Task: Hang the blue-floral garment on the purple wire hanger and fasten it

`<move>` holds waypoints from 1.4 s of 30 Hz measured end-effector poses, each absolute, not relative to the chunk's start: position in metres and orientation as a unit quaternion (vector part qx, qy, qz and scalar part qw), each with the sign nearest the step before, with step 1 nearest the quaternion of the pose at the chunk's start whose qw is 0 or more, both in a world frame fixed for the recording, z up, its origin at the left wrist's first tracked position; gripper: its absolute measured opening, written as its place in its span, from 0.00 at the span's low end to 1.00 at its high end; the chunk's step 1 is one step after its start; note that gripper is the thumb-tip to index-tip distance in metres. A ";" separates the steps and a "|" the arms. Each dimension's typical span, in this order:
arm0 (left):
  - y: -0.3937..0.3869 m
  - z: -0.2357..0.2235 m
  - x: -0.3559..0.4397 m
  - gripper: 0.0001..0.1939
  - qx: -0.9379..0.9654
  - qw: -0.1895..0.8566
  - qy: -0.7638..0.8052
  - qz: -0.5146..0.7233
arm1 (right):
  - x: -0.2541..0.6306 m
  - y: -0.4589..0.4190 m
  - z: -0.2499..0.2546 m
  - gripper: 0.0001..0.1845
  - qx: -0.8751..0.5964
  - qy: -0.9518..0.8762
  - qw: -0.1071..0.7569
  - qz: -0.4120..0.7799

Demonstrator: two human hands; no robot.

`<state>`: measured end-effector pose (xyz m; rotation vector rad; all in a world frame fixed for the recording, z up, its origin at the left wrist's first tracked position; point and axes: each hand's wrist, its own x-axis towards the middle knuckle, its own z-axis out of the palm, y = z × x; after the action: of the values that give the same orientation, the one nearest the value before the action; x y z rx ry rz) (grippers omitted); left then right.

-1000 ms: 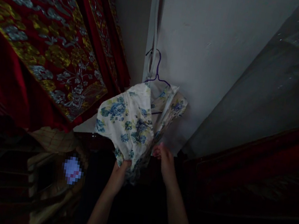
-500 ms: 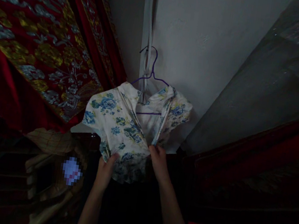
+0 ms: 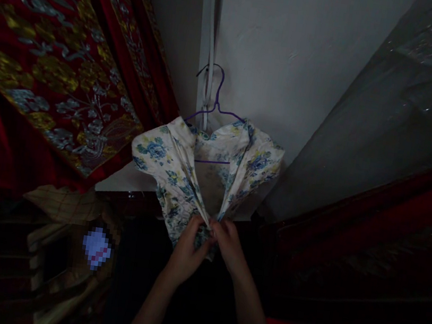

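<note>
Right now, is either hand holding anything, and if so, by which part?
Both: the left hand and right hand hold the floral shirt by its front edges, where they meet below the open neckline.

Shirt [image 3: 175,178]: white with blue flowers; draped on the hanger, neck open in a deep V;
Hanger [image 3: 216,107]: purple; its hook at a pale strap [image 3: 211,43], before the wall [image 3: 294,60];
Left hand [image 3: 190,249]: gripping the shirt's front at the foot of the V;
Right hand [image 3: 228,244]: pinching the front edge just beside the left hand;
Red cloth [image 3: 65,60]: left of the shirt; gold and silver flowers;
Checked cloth [image 3: 65,202]: below the red cloth
</note>
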<state>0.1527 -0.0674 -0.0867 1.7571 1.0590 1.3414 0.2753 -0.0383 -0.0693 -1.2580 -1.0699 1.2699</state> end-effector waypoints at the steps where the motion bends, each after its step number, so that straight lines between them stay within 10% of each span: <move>1: -0.069 -0.088 0.155 0.16 0.664 0.347 0.407 0.522 | 0.277 -0.038 -0.069 0.23 -0.512 -0.462 0.503 0.521; 42: -0.079 -0.078 0.144 0.08 0.610 0.357 0.455 0.542 | 0.258 -0.049 -0.078 0.09 -0.451 -0.577 0.581 0.354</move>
<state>0.1437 -0.0787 -0.0776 1.5748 1.1741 1.3992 0.2576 -0.0491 -0.0775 -1.0532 -1.3485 0.8275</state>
